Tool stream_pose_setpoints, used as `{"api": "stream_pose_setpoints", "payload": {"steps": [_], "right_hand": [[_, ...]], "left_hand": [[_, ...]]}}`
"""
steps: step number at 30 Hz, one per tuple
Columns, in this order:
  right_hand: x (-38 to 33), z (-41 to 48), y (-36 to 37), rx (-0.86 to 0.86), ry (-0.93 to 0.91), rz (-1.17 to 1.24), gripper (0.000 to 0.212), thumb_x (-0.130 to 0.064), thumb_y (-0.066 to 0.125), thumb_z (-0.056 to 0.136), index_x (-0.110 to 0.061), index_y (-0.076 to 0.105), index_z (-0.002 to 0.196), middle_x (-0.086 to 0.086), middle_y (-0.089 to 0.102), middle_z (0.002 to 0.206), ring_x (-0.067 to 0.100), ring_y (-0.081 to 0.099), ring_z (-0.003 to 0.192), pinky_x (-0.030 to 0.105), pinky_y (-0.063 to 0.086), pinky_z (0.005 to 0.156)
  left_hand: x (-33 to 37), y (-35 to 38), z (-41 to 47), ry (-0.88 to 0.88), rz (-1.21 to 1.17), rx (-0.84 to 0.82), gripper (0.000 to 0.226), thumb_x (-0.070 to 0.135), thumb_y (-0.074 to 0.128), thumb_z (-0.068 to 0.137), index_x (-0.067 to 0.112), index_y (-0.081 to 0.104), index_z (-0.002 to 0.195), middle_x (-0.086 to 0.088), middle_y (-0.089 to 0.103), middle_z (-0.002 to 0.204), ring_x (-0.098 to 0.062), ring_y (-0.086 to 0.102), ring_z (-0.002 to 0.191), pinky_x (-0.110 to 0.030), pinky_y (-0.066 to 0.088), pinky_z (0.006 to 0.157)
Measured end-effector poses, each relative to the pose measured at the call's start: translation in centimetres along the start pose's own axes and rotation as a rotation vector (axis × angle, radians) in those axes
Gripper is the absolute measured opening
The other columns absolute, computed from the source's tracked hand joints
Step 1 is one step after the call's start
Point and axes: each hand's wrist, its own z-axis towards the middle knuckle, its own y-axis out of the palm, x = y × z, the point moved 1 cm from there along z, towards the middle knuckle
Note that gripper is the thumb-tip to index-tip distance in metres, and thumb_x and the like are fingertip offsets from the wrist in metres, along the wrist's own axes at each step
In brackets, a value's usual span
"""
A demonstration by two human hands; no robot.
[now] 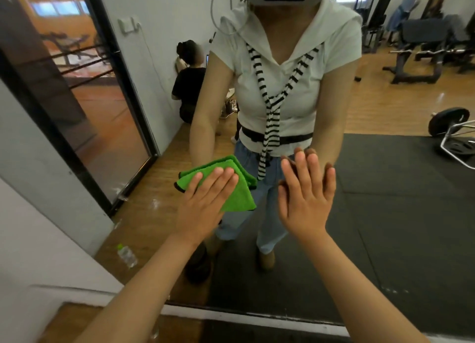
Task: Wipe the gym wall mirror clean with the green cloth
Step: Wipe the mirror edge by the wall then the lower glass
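The green cloth, folded into a pad, is pressed flat against the mirror just left of the frame's centre. It is held there by the left hand, whose fingers are laid straight across it rather than curled round it. Nothing is gripped. The cloth is pinned by pressure alone, which probably spreads the force over a wide patch of glass. The right hand is set palm-flat on the bare glass just beside the cloth, fingers straight and holding nothing, seemingly as a brace. Its fingertips are met by their reflection, so contact is judged likely. A plastic bottle is seen on the floor at lower left.
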Motion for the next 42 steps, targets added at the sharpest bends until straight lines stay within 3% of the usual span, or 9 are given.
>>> {"api": "stream_pose_setpoints", "payload": {"steps": [9, 16, 19, 23, 25, 29, 33, 38, 42], "right_hand": [[0.1, 0.0, 0.1, 0.018, 0.000, 0.011, 0.045, -0.026, 0.036, 0.105, -0.018, 0.035, 0.150, -0.005, 0.003, 0.168, 0.015, 0.006, 0.154, 0.042, 0.002, 0.125], [0.1, -0.2, 0.3, 0.042, -0.005, 0.015, 0.049, -0.024, 0.039, 0.104, -0.020, 0.032, 0.152, -0.004, 0.004, 0.168, 0.015, 0.007, 0.154, 0.041, 0.004, 0.125], [0.2, -0.2, 0.2, 0.034, -0.015, 0.002, 0.051, -0.024, 0.040, 0.103, -0.018, 0.032, 0.153, -0.004, 0.003, 0.168, 0.016, 0.006, 0.154, 0.041, 0.002, 0.125], [0.2, -0.2, 0.2, 0.032, -0.005, 0.004, 0.049, -0.024, 0.041, 0.102, -0.018, 0.036, 0.150, -0.004, 0.003, 0.168, 0.015, 0.006, 0.154, 0.041, 0.002, 0.125], [0.1, -0.1, 0.2, 0.036, 0.005, 0.007, 0.048, -0.024, 0.041, 0.102, -0.018, 0.037, 0.149, -0.004, 0.004, 0.168, 0.015, 0.007, 0.154, 0.041, 0.003, 0.125], [0.0, -0.1, 0.2, 0.033, 0.005, 0.015, 0.049, -0.024, 0.040, 0.103, -0.019, 0.035, 0.151, -0.005, 0.004, 0.168, 0.015, 0.007, 0.154, 0.042, 0.004, 0.125], [0.2, -0.2, 0.1, 0.026, -0.009, 0.022, 0.049, -0.025, 0.041, 0.103, -0.019, 0.034, 0.151, -0.005, 0.004, 0.168, 0.015, 0.007, 0.154, 0.041, 0.003, 0.125], [0.0, -0.1, 0.3, 0.046, 0.010, 0.007, 0.049, -0.024, 0.042, 0.101, -0.018, 0.037, 0.150, -0.005, 0.006, 0.168, 0.015, 0.008, 0.154, 0.042, 0.005, 0.125], [-0.2, -0.2, 0.5, 0.066, 0.017, 0.000, 0.049, -0.024, 0.040, 0.102, -0.018, 0.037, 0.150, -0.005, 0.005, 0.168, 0.015, 0.008, 0.154, 0.042, 0.003, 0.125]], "left_hand": [[-0.4, 0.2, -4.1, 0.467, -0.025, -0.133, 0.068, -0.011, 0.025, 0.096, 0.008, 0.007, 0.159, -0.007, -0.006, 0.168, -0.019, -0.001, 0.154, -0.039, 0.001, 0.126], [-0.7, -1.7, 1.5, 0.095, -0.115, 0.007, 0.058, 0.003, 0.023, 0.104, 0.010, 0.004, 0.159, -0.002, -0.006, 0.168, -0.018, -0.002, 0.154, -0.039, 0.002, 0.126], [0.2, -1.0, -2.3, 0.137, -0.089, -0.075, 0.057, -0.001, 0.014, 0.104, 0.009, 0.005, 0.159, -0.004, -0.003, 0.168, -0.019, 0.001, 0.154, -0.039, 0.005, 0.125], [-2.1, -2.0, -3.1, 0.243, -0.138, -0.163, 0.057, -0.002, 0.012, 0.103, 0.009, 0.009, 0.159, -0.004, 0.026, 0.161, -0.019, 0.024, 0.148, -0.038, 0.010, 0.124], [-3.2, -2.8, -1.8, 0.279, -0.130, -0.146, 0.059, -0.004, 0.016, 0.102, 0.009, 0.012, 0.159, -0.003, 0.022, 0.163, -0.019, 0.021, 0.150, -0.040, 0.009, 0.125], [-2.0, -3.4, 0.8, 0.051, -0.172, -0.060, 0.065, 0.000, 0.041, 0.094, 0.011, 0.021, 0.155, -0.004, 0.022, 0.163, -0.018, 0.005, 0.154, -0.040, 0.006, 0.126], [-0.2, -2.5, -2.1, -0.008, -0.190, -0.119, 0.068, -0.001, 0.039, 0.091, 0.012, 0.022, 0.155, -0.005, 0.031, 0.156, -0.019, 0.004, 0.154, -0.039, 0.008, 0.126], [-0.9, -2.1, -6.1, 0.101, -0.110, -0.273, 0.082, 0.002, 0.036, 0.086, 0.013, 0.002, 0.160, -0.003, 0.008, 0.167, -0.021, 0.000, 0.154, -0.040, 0.007, 0.125], [0.4, -2.4, -1.6, 0.052, -0.166, -0.151, 0.079, 0.007, 0.039, 0.090, 0.014, 0.003, 0.160, 0.000, -0.001, 0.167, -0.019, -0.002, 0.154, -0.040, 0.005, 0.125]]}}
